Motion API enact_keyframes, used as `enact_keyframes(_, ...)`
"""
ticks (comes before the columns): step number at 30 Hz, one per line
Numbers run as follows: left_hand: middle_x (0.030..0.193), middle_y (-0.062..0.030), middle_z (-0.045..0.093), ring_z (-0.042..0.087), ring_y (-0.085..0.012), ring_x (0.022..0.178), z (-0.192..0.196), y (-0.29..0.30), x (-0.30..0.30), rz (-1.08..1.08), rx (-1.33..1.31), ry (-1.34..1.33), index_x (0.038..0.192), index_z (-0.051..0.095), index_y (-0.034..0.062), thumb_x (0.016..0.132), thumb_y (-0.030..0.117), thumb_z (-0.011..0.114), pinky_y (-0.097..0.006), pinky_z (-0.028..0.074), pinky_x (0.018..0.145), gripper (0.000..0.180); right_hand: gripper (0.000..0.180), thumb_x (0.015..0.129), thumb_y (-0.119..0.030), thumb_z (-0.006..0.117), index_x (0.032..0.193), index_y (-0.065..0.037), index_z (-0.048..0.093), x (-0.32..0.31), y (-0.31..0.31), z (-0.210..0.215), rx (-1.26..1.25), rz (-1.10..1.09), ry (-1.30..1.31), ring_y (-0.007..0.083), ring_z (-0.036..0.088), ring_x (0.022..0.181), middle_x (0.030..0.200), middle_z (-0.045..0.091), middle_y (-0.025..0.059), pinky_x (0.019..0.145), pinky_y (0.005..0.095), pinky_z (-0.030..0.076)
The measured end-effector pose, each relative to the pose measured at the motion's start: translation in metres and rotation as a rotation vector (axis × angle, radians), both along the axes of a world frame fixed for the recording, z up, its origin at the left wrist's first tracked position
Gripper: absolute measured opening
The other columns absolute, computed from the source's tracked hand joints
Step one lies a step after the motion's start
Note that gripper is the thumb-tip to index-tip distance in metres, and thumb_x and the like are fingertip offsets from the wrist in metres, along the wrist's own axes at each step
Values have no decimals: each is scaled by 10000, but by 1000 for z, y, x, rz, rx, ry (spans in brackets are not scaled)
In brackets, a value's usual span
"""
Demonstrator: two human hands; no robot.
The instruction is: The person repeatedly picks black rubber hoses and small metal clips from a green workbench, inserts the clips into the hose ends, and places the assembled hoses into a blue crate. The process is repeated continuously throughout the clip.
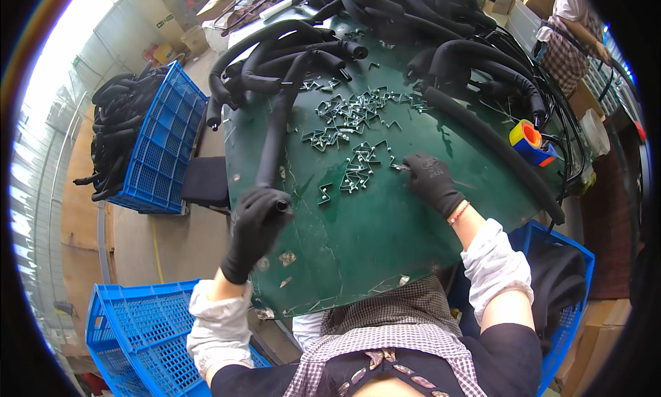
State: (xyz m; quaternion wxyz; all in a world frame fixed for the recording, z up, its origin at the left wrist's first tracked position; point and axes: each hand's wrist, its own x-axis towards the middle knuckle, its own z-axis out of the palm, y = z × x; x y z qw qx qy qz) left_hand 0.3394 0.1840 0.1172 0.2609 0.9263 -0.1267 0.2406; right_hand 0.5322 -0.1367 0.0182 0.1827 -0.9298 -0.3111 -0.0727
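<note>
My left hand [256, 221], in a black glove, is wrapped round the near end of a black foam-covered tube [277, 132]. The open mouth of that tube shows beside my thumb, and its far part reaches back to other tubes. In a black glove too, my right hand [432, 180] has its fingertips pinched at a small bent metal clip [396, 165]. Left of these fingers lies a loose group of similar metal clips [359, 168]. A larger heap of clips [351, 111] spreads farther back on the green table [358, 245].
Black foam tubes [399, 11] are piled at the back, and one long tube [492, 145] lies along the right. A blue-and-yellow tape dispenser [531, 143] stands at the right edge. Blue crates [162, 139] [148, 328] [582, 259] flank the table. Another person [578, 39] is at far right.
</note>
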Motion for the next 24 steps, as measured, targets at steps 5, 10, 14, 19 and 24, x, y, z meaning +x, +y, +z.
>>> enact_keyframes(5, 1027, -101, 663, 620, -151, 933, 15, -53, -47, 6, -1014, 8, 1192, 544, 9, 995, 79, 516, -285, 476, 827, 211, 148, 824, -146, 579, 955, -129, 647, -15, -33, -2, 172, -18, -23, 326, 628, 877, 921, 636, 106, 726, 434, 513)
enact_keyframes(10, 988, -102, 656, 614, -158, 888, -14, -45, -50, 55, -1012, -162, 1276, 499, 9, 1045, 193, 450, -295, 468, 842, 299, 178, 827, -139, 582, 987, -119, 657, -33, -51, 1, 19, -70, 18, 334, 629, 891, 937, 656, 111, 755, 435, 510)
enact_keyframes(14, 902, -107, 648, 617, -173, 852, 13, -58, -61, 63, -1024, -337, 1311, 482, -11, 1040, 212, 467, -311, 492, 800, 351, 175, 842, -118, 586, 1000, -97, 657, -55, -55, 20, 228, -37, 6, 340, 627, 884, 941, 661, 112, 756, 427, 512)
enact_keyframes(19, 842, -73, 594, 580, -169, 745, 64, -71, -124, 101, -947, -483, 1359, 424, -24, 1026, 302, 437, -340, 507, 753, 467, 231, 864, -9, 598, 1090, -29, 645, -107, -45, 76, 511, 254, 174, 253, 666, 853, 977, 684, 113, 764, 337, 527)
enact_keyframes(24, 772, -41, 517, 501, -149, 661, 113, -71, -251, 363, -938, -620, 1310, 521, 11, 1036, 345, 455, -309, 441, 631, 436, 289, 902, -8, 609, 1191, -3, 615, -186, -8, 110, 789, 481, 901, 87, 610, 897, 986, 669, 33, 786, 252, 501)
